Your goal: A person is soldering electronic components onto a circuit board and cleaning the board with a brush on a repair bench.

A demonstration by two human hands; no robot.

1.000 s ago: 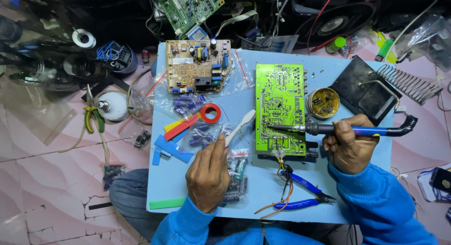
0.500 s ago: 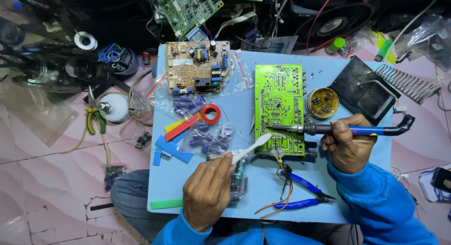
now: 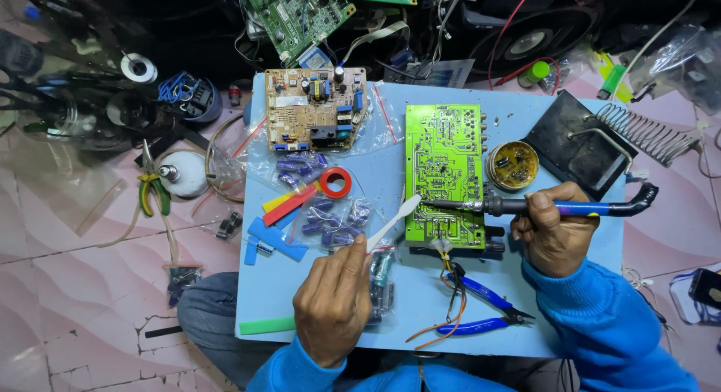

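While the left hand (image 3: 332, 302) pinches a white plastic spudger (image 3: 393, 222) in closed fingers over the blue counter (image 3: 578, 317), the right hand (image 3: 554, 228) grips a soldering iron (image 3: 559, 207), tip touching the green circuit board (image 3: 444, 174) farther back.

Circuit board (image 3: 443, 170) at table (image 3: 390, 317) centre, soldering iron (image 3: 556, 207) at three o'clock, pliers (image 3: 481, 309) at five, tape roll (image 3: 336, 182) at nine.

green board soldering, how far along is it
Done: the green circuit board lies solder side up on the blue table. In hand: the right hand holds a soldering iron, tip on the board; the left hand holds a white tool. Left: bagged capacitors lie unused.
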